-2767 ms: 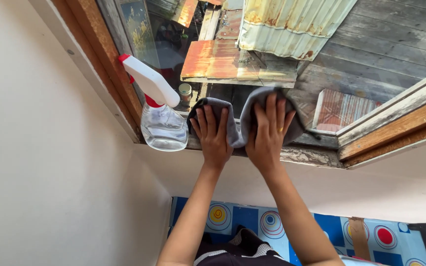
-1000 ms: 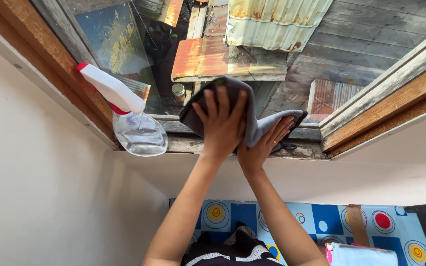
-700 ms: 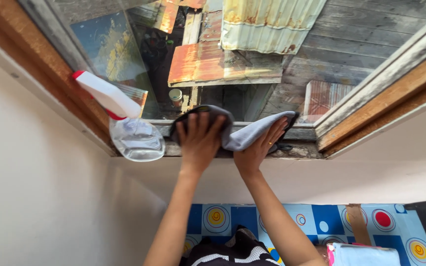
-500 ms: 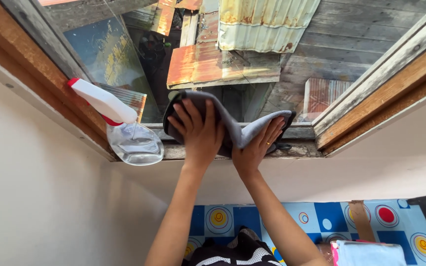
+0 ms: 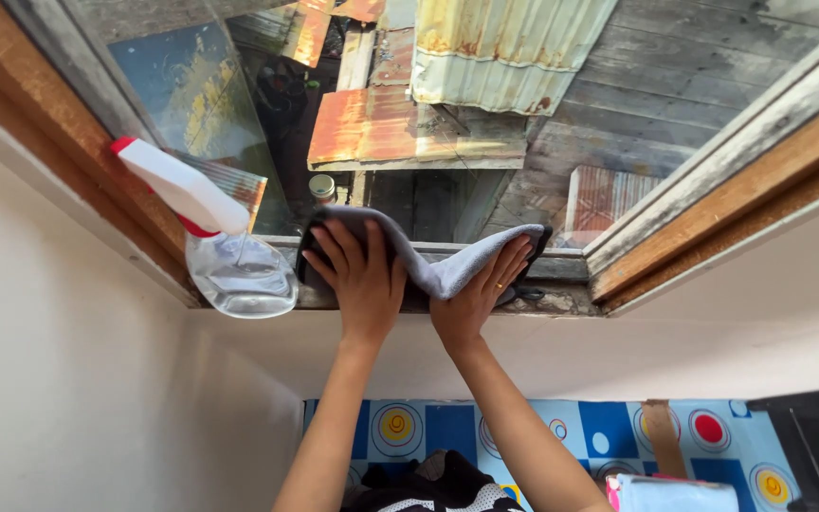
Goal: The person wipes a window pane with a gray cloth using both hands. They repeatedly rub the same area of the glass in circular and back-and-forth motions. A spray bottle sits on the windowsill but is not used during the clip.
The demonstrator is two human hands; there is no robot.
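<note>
Both hands press a grey cloth (image 5: 433, 270) flat on the sill (image 5: 561, 301) at the foot of the glass (image 5: 523, 123). The left hand (image 5: 357, 275) lies spread on one end and the right hand (image 5: 481, 294) pins the other — neither pinches it, palms open. The cloth looks soft, light and limp — best bunched under a palm. A spray bottle (image 5: 225, 251) stands just beside the left hand.

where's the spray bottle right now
In the head view the spray bottle stands on the window sill at its left end, against the wooden frame, just left of the left hand pressing the grey cloth.
</note>
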